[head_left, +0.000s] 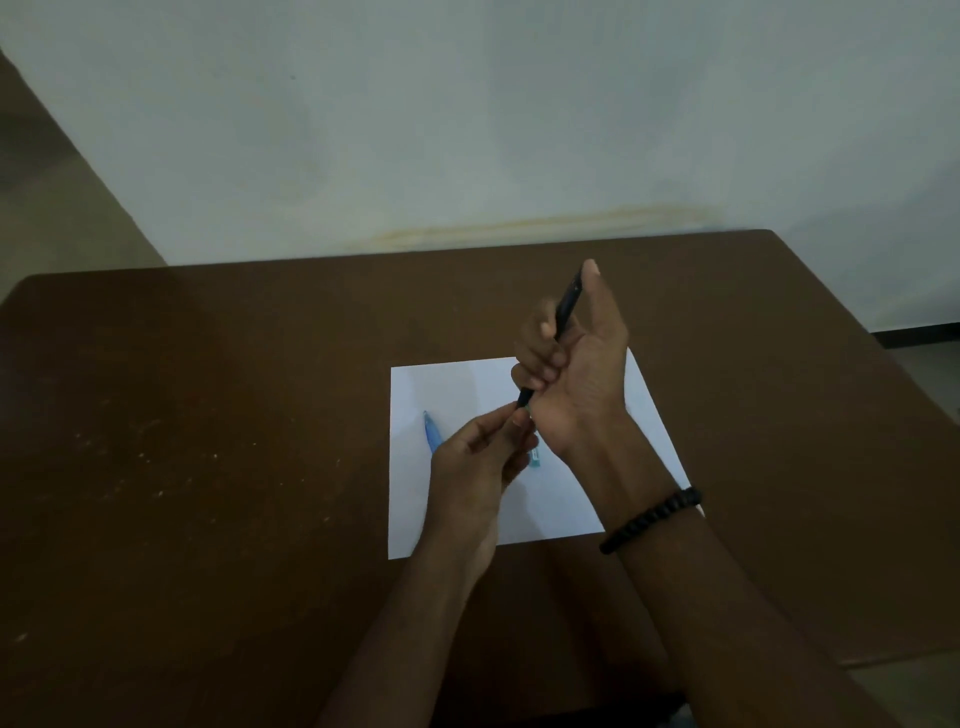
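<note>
Brown tabletop (208, 415), pale wall (467, 130). Above paper (447, 395): right hand (576, 364) grips black pen (566, 301) slanting far-right; left hand (478, 457) pinches lower end.

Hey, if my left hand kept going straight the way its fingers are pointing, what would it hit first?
The lower end of the dark pen, which the left hand already seems to pinch. Just beyond is the right hand gripping that pen. Depth is unclear.
</note>
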